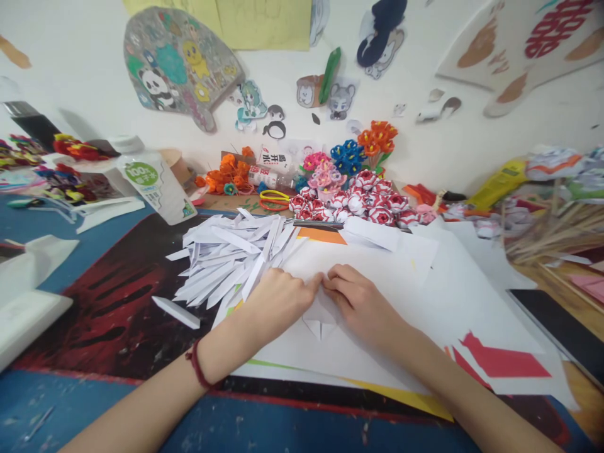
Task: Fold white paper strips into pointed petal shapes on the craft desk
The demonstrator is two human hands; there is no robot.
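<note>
A small piece of folded white paper (321,322) lies between my hands, its pointed end toward me. My left hand (285,301) is closed, with its index finger pressed at the paper's far edge. From the other side my right hand (361,299) pinches the same edge, its fingertips almost touching the left ones. Under both spreads a stack of large white sheets (401,352). To the left is a heap of folded white paper strips (226,251), and one loose folded strip (176,312) lies apart from it.
Behind stand red-and-white paper flowers (372,201), orange flowers (231,173) and a white bottle (153,182). On the right are red paper scraps (512,363), a dark flat device (561,327) and thin wooden sticks (550,226). A white wall closes off the back.
</note>
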